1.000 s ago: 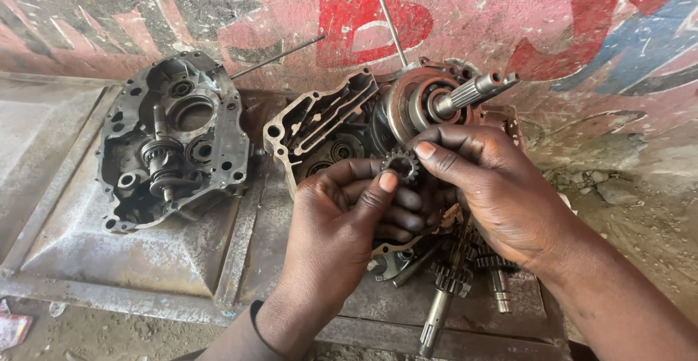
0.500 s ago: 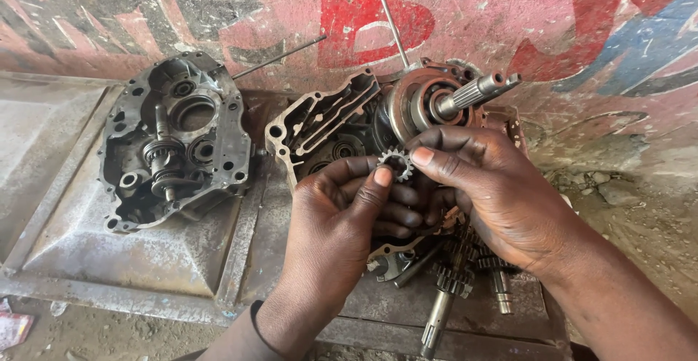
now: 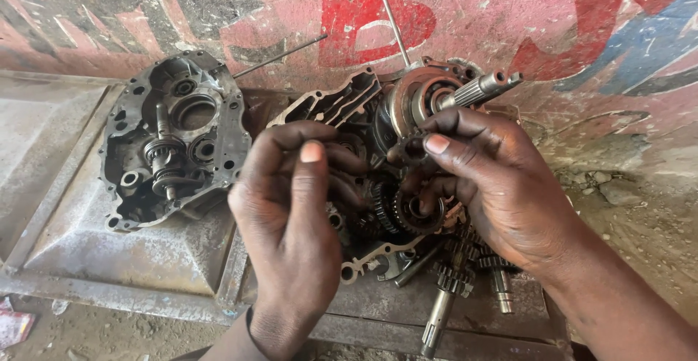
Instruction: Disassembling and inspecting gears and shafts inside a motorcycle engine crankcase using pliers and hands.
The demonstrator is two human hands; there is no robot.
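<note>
hands: left [image 3: 287, 208] curled, empty | right [image 3: 494, 186] pinching small dark gear [image 3: 408, 150] | greasy cast-metal crankcase [image 3: 363, 157]

A rough roadside motorcycle repair workshop: opened engine case [image 3: 174, 139], loose gear shafts [image 3: 447, 288], painted wall [image 3: 291, 12], dirt ground.

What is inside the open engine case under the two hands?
Inside the case, dark gears show between the left hand and right hand, and a splined shaft sticks out at the top. The hands cover the rest.
</note>
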